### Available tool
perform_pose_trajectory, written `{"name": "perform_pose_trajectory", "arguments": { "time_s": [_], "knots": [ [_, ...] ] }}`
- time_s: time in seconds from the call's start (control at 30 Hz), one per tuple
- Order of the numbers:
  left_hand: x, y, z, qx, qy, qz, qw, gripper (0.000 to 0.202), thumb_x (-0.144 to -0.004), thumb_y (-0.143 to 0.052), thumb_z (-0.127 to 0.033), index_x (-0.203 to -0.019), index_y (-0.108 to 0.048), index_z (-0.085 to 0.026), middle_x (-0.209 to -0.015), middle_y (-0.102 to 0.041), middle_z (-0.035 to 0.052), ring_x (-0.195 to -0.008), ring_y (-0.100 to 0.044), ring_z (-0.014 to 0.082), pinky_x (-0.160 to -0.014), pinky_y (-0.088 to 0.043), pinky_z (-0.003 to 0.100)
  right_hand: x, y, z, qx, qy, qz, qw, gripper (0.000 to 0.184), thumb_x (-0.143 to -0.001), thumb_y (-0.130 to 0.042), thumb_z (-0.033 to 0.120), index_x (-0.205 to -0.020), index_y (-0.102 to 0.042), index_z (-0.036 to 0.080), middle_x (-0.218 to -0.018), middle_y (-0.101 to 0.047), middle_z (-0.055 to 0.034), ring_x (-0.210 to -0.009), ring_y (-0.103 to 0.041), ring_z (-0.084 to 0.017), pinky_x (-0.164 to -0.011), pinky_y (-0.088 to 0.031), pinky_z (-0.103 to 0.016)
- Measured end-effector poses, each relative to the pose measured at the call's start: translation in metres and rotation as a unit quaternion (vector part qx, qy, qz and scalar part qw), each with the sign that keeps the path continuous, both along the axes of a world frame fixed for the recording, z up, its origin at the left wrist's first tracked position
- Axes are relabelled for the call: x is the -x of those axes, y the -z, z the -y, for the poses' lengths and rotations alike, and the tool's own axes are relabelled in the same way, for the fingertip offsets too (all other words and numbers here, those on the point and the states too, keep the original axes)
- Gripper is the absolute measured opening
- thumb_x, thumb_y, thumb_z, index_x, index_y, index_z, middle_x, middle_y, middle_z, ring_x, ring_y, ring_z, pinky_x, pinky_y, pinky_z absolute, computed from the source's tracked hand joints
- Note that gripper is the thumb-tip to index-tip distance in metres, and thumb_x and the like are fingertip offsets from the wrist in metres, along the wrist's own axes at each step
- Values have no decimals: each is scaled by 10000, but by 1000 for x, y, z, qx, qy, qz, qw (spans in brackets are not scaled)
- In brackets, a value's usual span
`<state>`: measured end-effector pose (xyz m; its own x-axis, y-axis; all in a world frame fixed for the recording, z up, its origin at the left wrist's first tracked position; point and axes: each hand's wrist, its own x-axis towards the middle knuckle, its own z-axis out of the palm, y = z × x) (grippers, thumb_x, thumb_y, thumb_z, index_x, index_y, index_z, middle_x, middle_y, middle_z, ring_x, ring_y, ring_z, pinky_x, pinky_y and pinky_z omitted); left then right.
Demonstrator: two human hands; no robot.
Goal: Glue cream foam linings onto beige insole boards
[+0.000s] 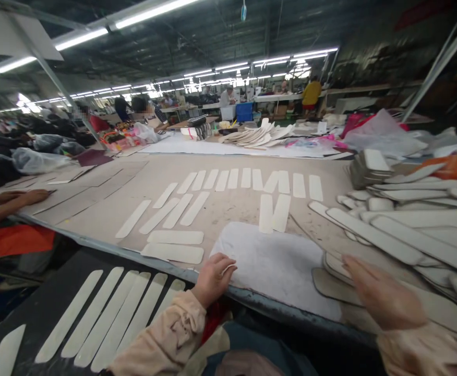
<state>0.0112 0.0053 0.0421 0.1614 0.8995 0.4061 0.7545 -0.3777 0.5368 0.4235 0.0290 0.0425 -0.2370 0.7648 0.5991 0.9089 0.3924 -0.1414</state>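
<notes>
My left hand is at the table's front edge, over the left corner of a white sheet. Its fingers are curled together, with a thin whitish edge showing between them that I cannot make out. My right hand is stretched out flat, slightly blurred, over the near strips at the right; whether it touches them I cannot tell. Under its fingers are long rounded strips with pale faces and dark edges. Two short pale strips overlap the sheet's far edge.
More pale strips lie in rows across the beige tabletop. Several long ones lie on a black surface at lower left. A heap of strips fills the right side. Another person's hand rests on the table at far left.
</notes>
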Motion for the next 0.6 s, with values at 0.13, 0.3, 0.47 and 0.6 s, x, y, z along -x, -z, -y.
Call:
{"name": "perform_pose_trajectory", "arguments": {
  "time_s": [0.13, 0.3, 0.47, 0.6],
  "knots": [
    [48, -16, 14, -14, -70, -165, 984, 207, -868, -495, -314, -887, -675, -213, -808, -622, 51, -812, -574, 173, -773, -448, 303, 86, 13, 29, -14, -91, 116, 989, 350, -895, -386, 134, -1156, -613, 190, -1152, -615, -92, -1006, -584, -219, -868, -473, -337],
    [90, -13, 24, 22, -125, -276, 953, 268, -887, -441, -340, -856, -679, -220, -775, -613, 42, -776, -588, 170, -733, -436, 287, 133, 39, 47, 36, -162, 114, 980, 320, -881, -406, 105, -1118, -620, 129, -1136, -609, -124, -1036, -560, -240, -867, -490, -362],
    [83, -10, 18, 78, -115, -331, 933, 313, -901, -386, -327, -869, -678, -219, -786, -611, 47, -768, -587, 172, -708, -411, 287, 123, 40, 53, 69, -145, 37, 986, 335, -923, -446, 303, -1178, -582, 133, -1190, -573, -148, -1104, -526, -258, -944, -457, -425],
    [74, -15, 10, 134, -112, -362, 916, 352, -905, -349, -315, -835, -679, -214, -807, -606, 56, -775, -585, 173, -691, -391, 289, 109, 31, 70, 101, -140, -16, 985, 350, -921, -449, 306, -1230, -554, 180, -1188, -584, -117, -1090, -546, -242, -937, -479, -406]
  ]
}}
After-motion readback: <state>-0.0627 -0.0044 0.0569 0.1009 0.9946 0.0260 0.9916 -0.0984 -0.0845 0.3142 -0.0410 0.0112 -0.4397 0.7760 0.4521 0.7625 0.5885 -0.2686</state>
